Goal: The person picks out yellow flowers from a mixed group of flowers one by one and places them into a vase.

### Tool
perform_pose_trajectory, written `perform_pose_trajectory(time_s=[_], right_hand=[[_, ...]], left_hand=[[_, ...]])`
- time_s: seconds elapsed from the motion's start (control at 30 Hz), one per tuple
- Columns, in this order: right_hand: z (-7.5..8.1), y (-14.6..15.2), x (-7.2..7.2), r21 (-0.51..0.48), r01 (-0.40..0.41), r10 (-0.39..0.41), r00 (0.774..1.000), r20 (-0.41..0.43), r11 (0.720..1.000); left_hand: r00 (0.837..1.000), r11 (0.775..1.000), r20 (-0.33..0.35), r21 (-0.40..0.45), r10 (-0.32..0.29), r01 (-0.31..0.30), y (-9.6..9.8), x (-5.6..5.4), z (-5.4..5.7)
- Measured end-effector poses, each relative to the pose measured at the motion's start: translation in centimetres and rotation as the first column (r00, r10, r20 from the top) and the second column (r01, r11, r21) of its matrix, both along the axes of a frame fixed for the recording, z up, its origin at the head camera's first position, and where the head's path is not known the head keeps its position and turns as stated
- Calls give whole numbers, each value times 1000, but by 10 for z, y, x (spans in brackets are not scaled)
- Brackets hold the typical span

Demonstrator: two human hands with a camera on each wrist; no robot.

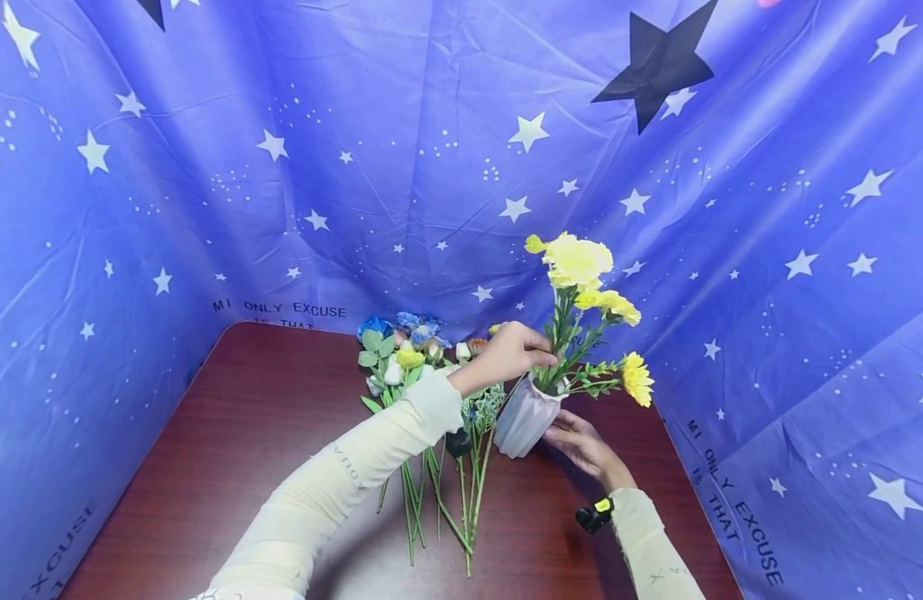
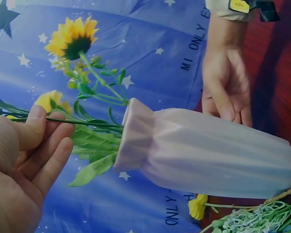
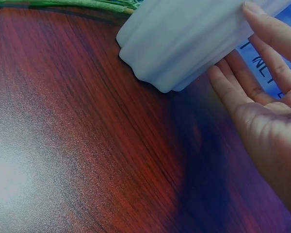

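A pale, pleated vase (image 1: 527,418) stands on the right half of the table, leaning a little in the head view. Yellow blooms (image 1: 577,261) on leafy green stems rise from its mouth, and a sunflower-like bloom (image 1: 636,381) juts out to the right. Just above the rim, my left hand (image 1: 510,354) pinches a thin dark-green stem (image 2: 87,121) between thumb and forefinger. My right hand (image 1: 585,446) is low on the vase's right side, its extended fingers and thumb tip against the wall in the right wrist view.
Left of the vase lies a pile of loose flowers (image 1: 409,358), blue, white and yellow, with long stems (image 1: 469,508) pointing to the near edge. Starry blue cloth (image 1: 401,208) walls in the wooden table (image 1: 266,400) at the back and sides.
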State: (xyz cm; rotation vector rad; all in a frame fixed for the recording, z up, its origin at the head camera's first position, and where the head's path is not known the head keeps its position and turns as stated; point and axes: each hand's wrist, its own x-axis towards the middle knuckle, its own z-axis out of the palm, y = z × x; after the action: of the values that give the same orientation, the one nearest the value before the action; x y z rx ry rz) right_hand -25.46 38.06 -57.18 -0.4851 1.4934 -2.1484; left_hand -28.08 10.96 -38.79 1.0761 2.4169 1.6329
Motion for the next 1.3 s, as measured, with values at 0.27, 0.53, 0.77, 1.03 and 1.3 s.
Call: perform_pose_trajectory(time_s=[0.27,0.53,0.77,1.03,1.3], right_hand=[[-1,1,-1,15,6,-6,1000,-7,1000],[1,0,0,42,26,-26,1000,5,999],[2,0,1,68,39,-40,999,17,997],[1,1,0,53,38,-39,999,24,998],[0,0,0,54,43,-45,999,22,998]], left_hand=[[996,998,-84,-56,6,-11,3,1,-4],[994,996,-108,-84,1,-10,6,5,-7],[995,997,-96,-81,-4,-4,11,8,-9],[995,992,-95,-119,27,-39,18,10,-14],[996,985,-65,-158,58,-68,23,12,-18]])
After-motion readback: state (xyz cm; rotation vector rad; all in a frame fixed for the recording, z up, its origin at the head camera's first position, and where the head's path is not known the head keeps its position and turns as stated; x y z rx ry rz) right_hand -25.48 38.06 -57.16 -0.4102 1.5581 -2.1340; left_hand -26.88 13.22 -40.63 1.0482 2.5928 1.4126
